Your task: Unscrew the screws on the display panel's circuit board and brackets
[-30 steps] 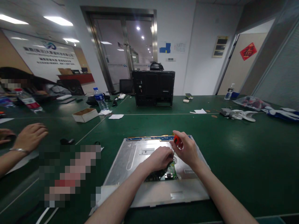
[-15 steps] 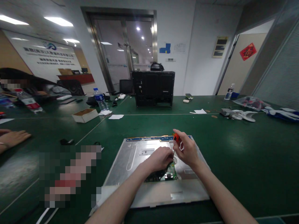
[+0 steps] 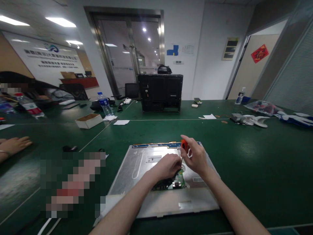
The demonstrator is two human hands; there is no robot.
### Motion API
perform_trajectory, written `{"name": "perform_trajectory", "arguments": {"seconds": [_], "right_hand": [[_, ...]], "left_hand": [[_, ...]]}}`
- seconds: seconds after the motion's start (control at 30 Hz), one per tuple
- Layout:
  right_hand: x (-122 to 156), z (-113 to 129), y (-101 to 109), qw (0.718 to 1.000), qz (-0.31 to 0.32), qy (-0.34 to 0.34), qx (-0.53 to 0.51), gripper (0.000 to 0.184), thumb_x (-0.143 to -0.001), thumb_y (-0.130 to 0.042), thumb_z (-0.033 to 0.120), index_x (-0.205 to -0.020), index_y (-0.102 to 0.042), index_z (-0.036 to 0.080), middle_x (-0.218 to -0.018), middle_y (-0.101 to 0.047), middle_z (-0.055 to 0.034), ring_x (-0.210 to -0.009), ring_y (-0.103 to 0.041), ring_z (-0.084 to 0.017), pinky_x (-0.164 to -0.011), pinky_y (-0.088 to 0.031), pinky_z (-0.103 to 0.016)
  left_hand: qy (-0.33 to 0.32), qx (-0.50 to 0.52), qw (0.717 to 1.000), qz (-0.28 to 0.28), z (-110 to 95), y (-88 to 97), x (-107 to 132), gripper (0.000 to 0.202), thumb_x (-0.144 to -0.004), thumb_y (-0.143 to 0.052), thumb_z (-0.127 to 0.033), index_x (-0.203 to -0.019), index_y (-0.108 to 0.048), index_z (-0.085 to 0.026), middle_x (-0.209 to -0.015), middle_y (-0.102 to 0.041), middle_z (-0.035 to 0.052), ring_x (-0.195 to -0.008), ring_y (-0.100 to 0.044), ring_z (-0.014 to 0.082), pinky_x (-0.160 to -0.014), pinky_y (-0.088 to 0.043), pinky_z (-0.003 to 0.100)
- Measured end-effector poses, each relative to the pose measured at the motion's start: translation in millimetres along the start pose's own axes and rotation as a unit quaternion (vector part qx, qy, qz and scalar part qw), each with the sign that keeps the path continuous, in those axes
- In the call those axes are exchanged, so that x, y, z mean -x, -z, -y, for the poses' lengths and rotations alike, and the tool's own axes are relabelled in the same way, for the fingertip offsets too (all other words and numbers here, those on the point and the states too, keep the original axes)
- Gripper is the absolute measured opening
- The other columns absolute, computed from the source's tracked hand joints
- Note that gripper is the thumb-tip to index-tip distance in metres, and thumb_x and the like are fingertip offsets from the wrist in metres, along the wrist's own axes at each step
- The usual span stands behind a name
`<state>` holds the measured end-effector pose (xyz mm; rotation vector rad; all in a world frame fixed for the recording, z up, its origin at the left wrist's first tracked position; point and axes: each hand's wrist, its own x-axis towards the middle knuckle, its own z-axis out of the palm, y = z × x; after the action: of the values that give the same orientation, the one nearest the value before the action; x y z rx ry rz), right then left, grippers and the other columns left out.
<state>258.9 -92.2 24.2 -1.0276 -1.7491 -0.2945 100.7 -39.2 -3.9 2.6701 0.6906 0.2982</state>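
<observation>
A flat silver metal panel (image 3: 168,203), the back of a display, lies on the green table in front of me. A green circuit board (image 3: 181,178) sits on its middle, with a blue board strip (image 3: 156,146) along the far edge. My right hand (image 3: 195,158) grips an orange and black screwdriver (image 3: 184,144) by its handle, the thin shaft pointing down to the board. Beside the shaft, my left hand (image 3: 168,165) is closed with its fingertips low over the board. What those fingers hold, if anything, is hidden. A dark part lies beneath the left hand, mostly covered.
A black monitor housing (image 3: 161,93) stands at the back. To the left are a white box (image 3: 89,121), a water bottle (image 3: 104,104) and another person's hand (image 3: 17,144). White gloves (image 3: 254,120) lie at right. Blurred-out pixels cover something left of the panel.
The orange screwdriver handle has turned slightly between my right fingers, which have shifted a little. My left hand and the panel stay in place.
</observation>
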Motion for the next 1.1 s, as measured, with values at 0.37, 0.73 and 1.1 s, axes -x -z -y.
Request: {"name": "perform_trajectory", "arguments": {"seconds": [0.37,0.73,1.1], "right_hand": [[1.7,-4.2,-1.9,1.0,-0.009,-0.001,0.002,0.031,-0.094,-0.05,0.019,-0.124,-0.05,0.02,-0.081,-0.057,0.0003,-0.051,-0.05,-0.009,-0.047,-0.043,-0.02],[0.1,-2.3,0.7,1.0,0.006,0.005,0.013,0.034,-0.097,-0.051,0.025,-0.131,-0.051,0.02,-0.084,-0.061,-0.0023,-0.051,-0.051,-0.009,-0.047,-0.044,-0.021],[0.6,-3.5,-1.0,1.0,-0.006,0.003,0.001,0.033,-0.095,-0.049,0.019,-0.127,-0.05,0.021,-0.084,-0.06,-0.0011,-0.052,-0.051,-0.009,-0.047,-0.046,-0.02]], "left_hand": [[0.003,-0.004,1.0,0.0,-0.8,0.6,1.0,0.015,-0.086,-0.055,-0.011,-0.092,-0.068,-0.015,-0.095,-0.073,0.0098,-0.087,-0.067,0.0235,-0.077,-0.049,0.03],[0.015,-0.008,1.0,0.01,-2.2,1.9,0.7,0.016,-0.086,-0.054,-0.011,-0.093,-0.068,-0.016,-0.095,-0.073,0.0094,-0.087,-0.067,0.0234,-0.076,-0.049,0.029],[0.009,-0.003,1.0,0.004,-3.4,3.2,0.9,0.016,-0.085,-0.055,-0.011,-0.091,-0.068,-0.016,-0.094,-0.073,0.0091,-0.086,-0.067,0.0235,-0.077,-0.049,0.03]]}}
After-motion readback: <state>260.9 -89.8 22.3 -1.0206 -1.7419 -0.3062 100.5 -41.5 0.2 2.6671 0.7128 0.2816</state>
